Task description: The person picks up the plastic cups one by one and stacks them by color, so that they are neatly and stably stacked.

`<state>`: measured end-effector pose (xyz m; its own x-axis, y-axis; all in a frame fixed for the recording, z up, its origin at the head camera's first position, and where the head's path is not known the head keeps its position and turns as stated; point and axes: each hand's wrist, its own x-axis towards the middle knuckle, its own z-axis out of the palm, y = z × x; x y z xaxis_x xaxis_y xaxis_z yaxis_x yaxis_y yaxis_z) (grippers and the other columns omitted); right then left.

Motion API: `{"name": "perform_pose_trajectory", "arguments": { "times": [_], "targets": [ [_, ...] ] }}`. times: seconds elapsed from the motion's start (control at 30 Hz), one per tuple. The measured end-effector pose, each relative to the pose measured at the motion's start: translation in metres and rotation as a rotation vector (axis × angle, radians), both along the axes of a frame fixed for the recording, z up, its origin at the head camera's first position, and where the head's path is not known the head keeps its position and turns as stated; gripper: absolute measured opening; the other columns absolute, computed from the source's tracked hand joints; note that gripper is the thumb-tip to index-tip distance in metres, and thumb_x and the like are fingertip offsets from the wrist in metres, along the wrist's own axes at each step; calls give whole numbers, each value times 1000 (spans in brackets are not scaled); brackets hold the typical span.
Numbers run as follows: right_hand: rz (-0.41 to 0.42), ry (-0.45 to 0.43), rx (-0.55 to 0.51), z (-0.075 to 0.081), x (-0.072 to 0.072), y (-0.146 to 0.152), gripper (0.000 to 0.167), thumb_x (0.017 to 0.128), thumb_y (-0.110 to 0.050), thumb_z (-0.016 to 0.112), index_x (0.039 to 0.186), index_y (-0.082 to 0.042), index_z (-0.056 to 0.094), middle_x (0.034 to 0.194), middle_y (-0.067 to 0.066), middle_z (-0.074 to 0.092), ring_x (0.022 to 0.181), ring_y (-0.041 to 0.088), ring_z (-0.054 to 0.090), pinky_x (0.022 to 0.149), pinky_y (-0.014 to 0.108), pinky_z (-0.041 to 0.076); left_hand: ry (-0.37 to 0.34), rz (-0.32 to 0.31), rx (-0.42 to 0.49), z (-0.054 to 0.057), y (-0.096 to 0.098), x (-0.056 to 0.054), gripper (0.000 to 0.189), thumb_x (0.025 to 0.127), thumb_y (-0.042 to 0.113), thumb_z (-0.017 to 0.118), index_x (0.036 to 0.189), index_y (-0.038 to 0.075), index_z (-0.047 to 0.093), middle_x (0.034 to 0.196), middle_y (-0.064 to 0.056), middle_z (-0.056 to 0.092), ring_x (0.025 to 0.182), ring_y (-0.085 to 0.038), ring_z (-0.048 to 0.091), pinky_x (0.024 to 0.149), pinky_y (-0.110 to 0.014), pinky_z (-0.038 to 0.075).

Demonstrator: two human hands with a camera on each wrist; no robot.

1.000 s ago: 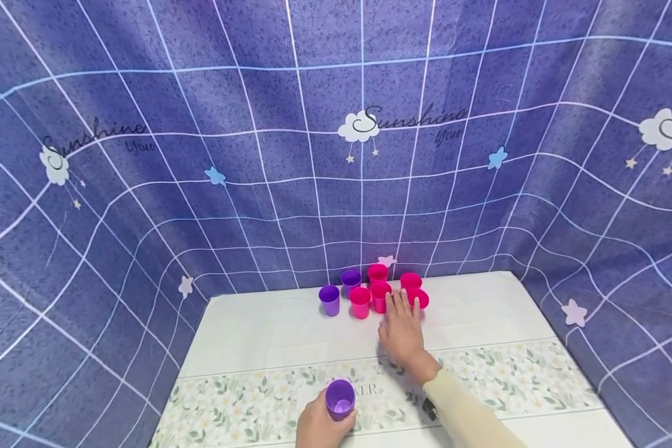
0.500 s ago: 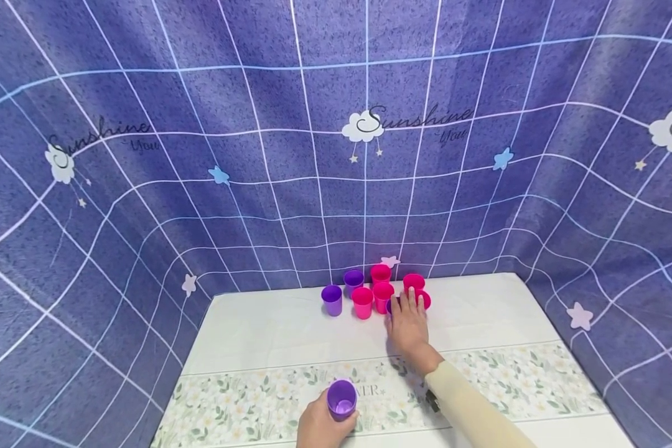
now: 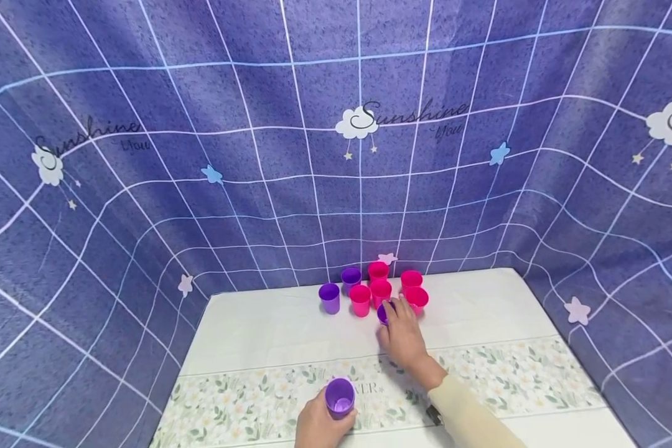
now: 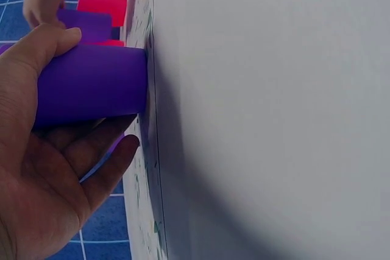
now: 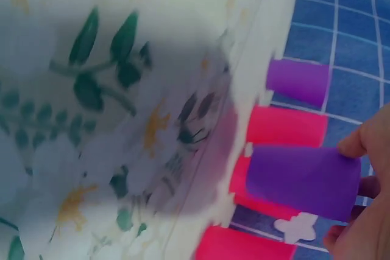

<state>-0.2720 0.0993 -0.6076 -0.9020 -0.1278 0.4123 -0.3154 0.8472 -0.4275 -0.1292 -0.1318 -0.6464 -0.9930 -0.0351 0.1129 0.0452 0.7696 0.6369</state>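
My left hand [image 3: 320, 424] holds a purple cup [image 3: 340, 398] upright near the front of the table, thumb and fingers around its side. The left wrist view shows this cup [image 4: 91, 86] with its base close to the tabletop. Farther back, my right hand [image 3: 406, 341] pinches a second purple cup [image 3: 384, 314] near its rim, partly covering it in the head view. Seen from the right wrist, that cup [image 5: 301, 181] has the thumb [image 5: 356, 143] on one side and the fingers on the other. Pink cups [image 3: 360, 301] stand just behind it.
Two more purple cups [image 3: 330, 298] stand left of several pink cups [image 3: 417, 300] at the table's back edge. A blue grid-patterned curtain [image 3: 257, 186] rises behind and on both sides. A floral band crosses the white tablecloth [image 3: 257, 330].
My right hand moves from in front of the right-hand pink cups slightly left and back toward me, and the purple cup shows in its fingers. My left hand keeps its cup in place.
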Motion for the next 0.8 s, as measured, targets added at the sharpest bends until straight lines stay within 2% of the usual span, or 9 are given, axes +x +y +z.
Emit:
{"name": "perform_pose_trajectory", "arguments": {
  "times": [0.2,0.33,0.53,0.8],
  "targets": [
    [35,71,-84,11,16,-5,59,88,-12,72,143,3,59,145,24,57,138,41,56,117,52,50,15,4,8,-1,-1,-1,62,70,45,94,120,15,73,98,-1,82,91,-18,79,88,-40,64],
    [40,98,-118,15,24,-7,63,84,-12,77,143,2,60,140,25,60,128,40,62,108,52,57,15,-12,56,-1,-1,-1,61,71,42,94,122,14,72,99,-1,82,93,-17,79,90,-39,64],
    [33,54,-154,21,35,-8,66,84,-16,80,144,1,60,135,21,61,123,37,64,103,51,60,-10,-51,139,0,-1,0,59,74,34,94,123,11,71,103,-3,82,97,-18,79,93,-40,64],
    [37,15,-190,22,45,-10,61,83,-22,82,138,0,65,126,13,61,117,27,62,100,44,61,-20,-64,147,-3,-2,0,60,74,32,94,125,10,70,105,-3,82,99,-19,79,94,-42,64]
  ]
}}
